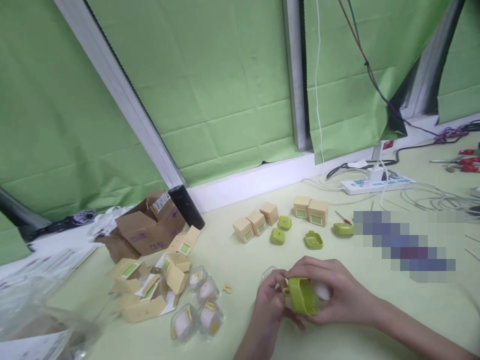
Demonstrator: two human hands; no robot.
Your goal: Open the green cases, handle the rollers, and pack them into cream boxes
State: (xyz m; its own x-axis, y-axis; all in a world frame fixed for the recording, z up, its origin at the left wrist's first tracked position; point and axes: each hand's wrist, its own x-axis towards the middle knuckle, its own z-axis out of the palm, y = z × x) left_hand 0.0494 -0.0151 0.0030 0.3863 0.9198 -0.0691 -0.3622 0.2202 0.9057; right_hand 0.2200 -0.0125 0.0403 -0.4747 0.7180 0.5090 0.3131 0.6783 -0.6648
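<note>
A small green plastic case (300, 295) with an open hollow side is held between both hands above the table. My right hand (339, 295) is closed around its right side, and a smooth white rounded piece (321, 291) shows between that palm and the case. My left hand (268, 302) grips the case's left edge, where a small yellow loop (286, 290) sticks out by the fingers. Behind the left hand, a clear plastic rim (268, 272) is partly hidden. Farther back lie a green paw-shaped piece (313, 240) and green cases (278, 236).
Clear packs with pale rounded items (183, 322) and a yellow loop (227, 289) lie to the left. Opened small cartons (150, 295) are piled beside a brown cardboard box (150, 227) and black cylinder (186, 206). Closed cartons (257, 223) and a power strip (375, 185) stand behind.
</note>
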